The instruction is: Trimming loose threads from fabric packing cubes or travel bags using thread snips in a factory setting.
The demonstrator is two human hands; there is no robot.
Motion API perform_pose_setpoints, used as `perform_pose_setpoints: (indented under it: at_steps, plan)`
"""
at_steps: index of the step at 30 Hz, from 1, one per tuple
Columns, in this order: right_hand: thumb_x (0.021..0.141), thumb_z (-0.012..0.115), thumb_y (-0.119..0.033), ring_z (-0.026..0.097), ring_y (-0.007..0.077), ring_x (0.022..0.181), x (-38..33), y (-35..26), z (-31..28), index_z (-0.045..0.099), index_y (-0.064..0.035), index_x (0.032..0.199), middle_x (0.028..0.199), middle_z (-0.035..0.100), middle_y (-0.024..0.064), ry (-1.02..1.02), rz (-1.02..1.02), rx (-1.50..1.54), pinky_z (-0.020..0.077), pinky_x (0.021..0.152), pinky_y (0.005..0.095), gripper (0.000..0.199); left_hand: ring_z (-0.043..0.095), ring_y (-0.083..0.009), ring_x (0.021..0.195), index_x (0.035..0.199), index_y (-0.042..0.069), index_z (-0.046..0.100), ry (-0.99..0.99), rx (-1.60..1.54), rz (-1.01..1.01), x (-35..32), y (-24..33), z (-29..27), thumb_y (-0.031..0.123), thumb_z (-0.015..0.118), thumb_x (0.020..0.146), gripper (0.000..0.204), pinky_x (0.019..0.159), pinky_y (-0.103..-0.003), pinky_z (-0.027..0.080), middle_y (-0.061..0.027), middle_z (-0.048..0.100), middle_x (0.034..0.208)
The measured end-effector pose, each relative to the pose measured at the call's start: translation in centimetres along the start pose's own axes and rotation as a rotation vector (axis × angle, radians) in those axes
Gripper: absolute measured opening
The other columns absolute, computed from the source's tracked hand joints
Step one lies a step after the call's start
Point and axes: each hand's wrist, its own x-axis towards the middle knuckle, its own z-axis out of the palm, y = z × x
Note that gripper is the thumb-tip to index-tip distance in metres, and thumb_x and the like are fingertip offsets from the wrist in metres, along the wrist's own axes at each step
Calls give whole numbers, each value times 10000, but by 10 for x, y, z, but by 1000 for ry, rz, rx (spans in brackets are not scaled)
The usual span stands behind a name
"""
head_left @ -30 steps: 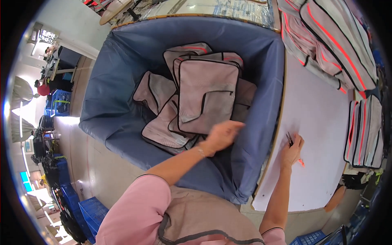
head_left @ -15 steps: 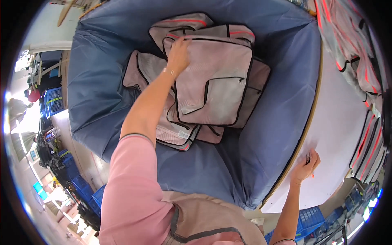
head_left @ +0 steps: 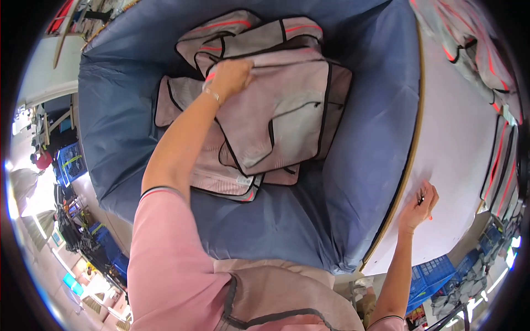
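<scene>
Left hand (head_left: 231, 76) reaching deep into the blue fabric bin (head_left: 364, 138), fingers closed on the top edge of a grey bag (head_left: 281, 118) (uppermost of the pile), right hand (head_left: 419, 205) resting on the white table (head_left: 464, 149), fingers pinched around a small dark pen (head_left: 422, 197).

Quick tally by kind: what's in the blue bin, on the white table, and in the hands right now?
Grey fabric panels with black trim in the blue bin: at least 5 showing, overlapped; the left hand grips the top panel
Pens: 1, in the right hand on the white table
Total: at least 6
</scene>
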Motion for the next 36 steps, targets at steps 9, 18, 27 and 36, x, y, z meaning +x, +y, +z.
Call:
perform_pose_setpoints:
  at_steps: [9,18,27,36]
  plan:
    - [766,464,100,605,285,960,6,-9,-1,565,-130,1153,1153,505,81,21,-32,-103,515,765,391,461,551,-228,534,699,92,485,505,43,223,-189,115,-246,68,580,710,99,497,-350,432,-62,498,606]
    - [816,559,-8,566,309,995,-1,2,-1,536,-93,1138,1125,535,112,-38,69,162,484,794,433,333,550,-237,575,659,92,483,734,240,286,-283,172,-359,72,635,626,157,530,-354,428,-57,473,595]
    - [839,615,-118,532,92,714,-60,31,-122,638,5,979,801,621,36,-51,353,717,449,639,245,187,554,-350,661,716,53,511,813,298,581,-221,261,-460,90,673,674,171,585,-407,428,-128,522,673]
    - [911,549,-152,357,15,452,-120,113,-260,624,-32,1008,736,614,24,489,603,1040,278,385,189,172,600,-304,681,760,36,563,1113,241,904,-208,406,-545,151,683,747,167,593,-399,450,-124,567,712]
